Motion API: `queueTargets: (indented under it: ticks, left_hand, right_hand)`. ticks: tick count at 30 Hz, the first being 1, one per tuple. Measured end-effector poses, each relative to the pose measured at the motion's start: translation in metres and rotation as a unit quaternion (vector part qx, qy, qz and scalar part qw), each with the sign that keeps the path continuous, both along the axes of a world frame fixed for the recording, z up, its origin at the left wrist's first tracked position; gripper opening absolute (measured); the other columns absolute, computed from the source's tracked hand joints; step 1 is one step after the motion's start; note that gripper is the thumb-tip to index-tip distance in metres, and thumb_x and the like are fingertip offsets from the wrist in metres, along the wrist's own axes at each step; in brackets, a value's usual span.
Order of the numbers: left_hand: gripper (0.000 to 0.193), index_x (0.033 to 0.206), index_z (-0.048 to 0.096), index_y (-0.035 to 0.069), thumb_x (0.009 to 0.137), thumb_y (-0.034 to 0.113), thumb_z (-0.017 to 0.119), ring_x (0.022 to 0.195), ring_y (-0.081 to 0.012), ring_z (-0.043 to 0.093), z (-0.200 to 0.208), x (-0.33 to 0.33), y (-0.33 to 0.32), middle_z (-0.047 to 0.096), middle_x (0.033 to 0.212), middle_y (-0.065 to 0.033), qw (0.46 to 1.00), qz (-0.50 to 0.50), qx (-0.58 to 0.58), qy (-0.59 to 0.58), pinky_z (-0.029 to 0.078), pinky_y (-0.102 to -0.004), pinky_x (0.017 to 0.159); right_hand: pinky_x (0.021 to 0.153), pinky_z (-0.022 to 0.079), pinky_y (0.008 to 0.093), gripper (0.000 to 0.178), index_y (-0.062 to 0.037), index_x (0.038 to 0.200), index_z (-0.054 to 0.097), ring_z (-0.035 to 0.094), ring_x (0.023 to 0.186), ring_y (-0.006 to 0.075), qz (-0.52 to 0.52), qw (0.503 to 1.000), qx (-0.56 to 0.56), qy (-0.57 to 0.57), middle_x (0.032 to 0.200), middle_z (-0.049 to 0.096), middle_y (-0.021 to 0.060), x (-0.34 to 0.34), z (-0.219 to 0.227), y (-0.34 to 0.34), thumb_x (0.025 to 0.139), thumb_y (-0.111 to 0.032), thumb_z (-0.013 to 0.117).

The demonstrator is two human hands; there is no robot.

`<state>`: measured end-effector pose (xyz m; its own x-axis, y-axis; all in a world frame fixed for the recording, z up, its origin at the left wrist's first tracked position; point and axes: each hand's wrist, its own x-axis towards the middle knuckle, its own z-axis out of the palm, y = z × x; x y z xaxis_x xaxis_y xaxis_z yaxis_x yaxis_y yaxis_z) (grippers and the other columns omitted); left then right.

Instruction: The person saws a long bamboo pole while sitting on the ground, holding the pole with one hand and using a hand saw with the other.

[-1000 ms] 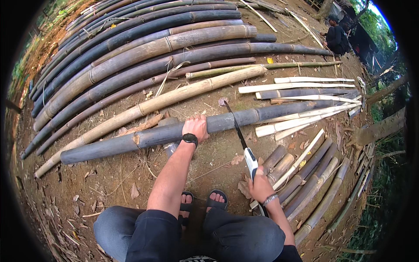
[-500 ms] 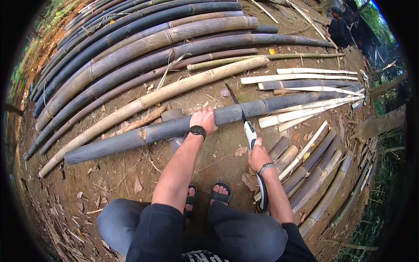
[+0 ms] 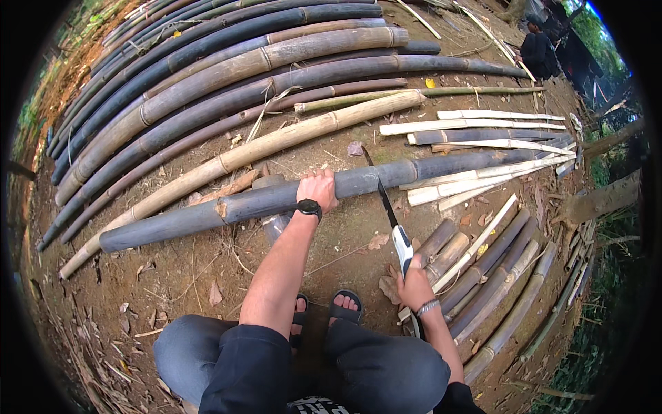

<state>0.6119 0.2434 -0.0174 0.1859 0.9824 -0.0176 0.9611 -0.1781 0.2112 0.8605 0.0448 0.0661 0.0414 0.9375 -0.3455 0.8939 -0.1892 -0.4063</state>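
Observation:
A dark bamboo pole (image 3: 269,200) slants across in front of me, its left part propped on a short log (image 3: 276,226). My left hand (image 3: 317,191) is closed over the top of the pole near its middle. To the right of it, the dark blade of a hand saw (image 3: 401,245) lies across the pole, the tip reaching past the far side. My right hand (image 3: 416,286) grips the saw's white and black handle, low and near my right knee. How deep the blade sits in the bamboo cannot be made out.
Many long bamboo poles (image 3: 207,86) lie side by side at the far left. A pale pole (image 3: 276,141) lies just beyond mine. Split pale strips (image 3: 476,123) are at the right, with shorter bamboo pieces (image 3: 493,283) nearer. A person (image 3: 538,52) sits at the far right.
My right hand has drawn the saw back toward me, so less blade shows beyond the pole. My left hand stays on the bamboo.

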Motion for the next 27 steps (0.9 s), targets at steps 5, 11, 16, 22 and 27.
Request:
queueTargets:
  ticks: [5, 11, 16, 22, 27]
  left_hand:
    - [0.054, 0.106, 0.061, 0.000, 0.065, 0.030, 0.081, 0.100, -0.0349, 0.069, 0.012, -0.009, 0.011, 0.068, 0.108, -0.0221, 0.996, -0.001, -0.087, -0.007, 0.056, -0.0424, 0.085]
    - [0.052, 0.106, 0.062, 0.000, 0.066, 0.028, 0.080, 0.097, -0.0338, 0.070, 0.025, 0.023, 0.002, 0.069, 0.106, -0.0204, 0.996, -0.034, -0.083, -0.031, 0.057, -0.0412, 0.084]
    - [0.056, 0.106, 0.061, -0.001, 0.065, 0.032, 0.081, 0.099, -0.0351, 0.069, 0.000, -0.002, 0.001, 0.069, 0.108, -0.0206, 0.998, -0.016, -0.060, 0.000, 0.056, -0.0424, 0.086]
    - [0.056, 0.105, 0.061, -0.001, 0.064, 0.030, 0.082, 0.100, -0.0351, 0.068, 0.001, -0.001, 0.019, 0.068, 0.108, -0.0225, 0.999, -0.022, -0.021, -0.029, 0.056, -0.0423, 0.087]
    - [0.059, 0.108, 0.061, -0.001, 0.065, 0.034, 0.081, 0.099, -0.0352, 0.069, 0.015, 0.005, 0.013, 0.068, 0.109, -0.0220, 0.996, -0.029, -0.081, -0.021, 0.056, -0.0422, 0.086]
  right_hand:
    - [0.074, 0.053, 0.0559, 0.046, 0.0129, 0.122, 0.031, 0.063, 0.083, 0.0538, 0.022, 1.000, -0.008, 0.007, 0.081, 0.063, 0.0375, -0.013, 0.009, 0.017, 0.092, -0.011, 0.056]
    - [0.072, 0.052, 0.0568, 0.045, 0.0160, 0.119, 0.032, 0.064, 0.079, 0.0517, 0.022, 0.999, -0.001, -0.038, 0.078, 0.063, 0.0353, 0.005, -0.018, 0.064, 0.092, -0.010, 0.056]
    - [0.070, 0.052, 0.0574, 0.053, 0.0185, 0.124, 0.029, 0.064, 0.076, 0.0516, 0.031, 0.999, -0.003, -0.031, 0.076, 0.063, 0.0354, -0.001, 0.007, -0.021, 0.090, -0.011, 0.058]
    - [0.067, 0.050, 0.0581, 0.051, 0.0143, 0.123, 0.030, 0.062, 0.073, 0.0530, 0.006, 1.000, 0.016, -0.013, 0.074, 0.062, 0.0353, 0.008, 0.000, -0.009, 0.093, -0.017, 0.058]
    - [0.065, 0.048, 0.0597, 0.044, 0.0067, 0.121, 0.034, 0.061, 0.072, 0.0539, -0.053, 0.998, 0.037, -0.011, 0.075, 0.062, 0.0353, -0.001, -0.024, -0.027, 0.098, -0.025, 0.054]
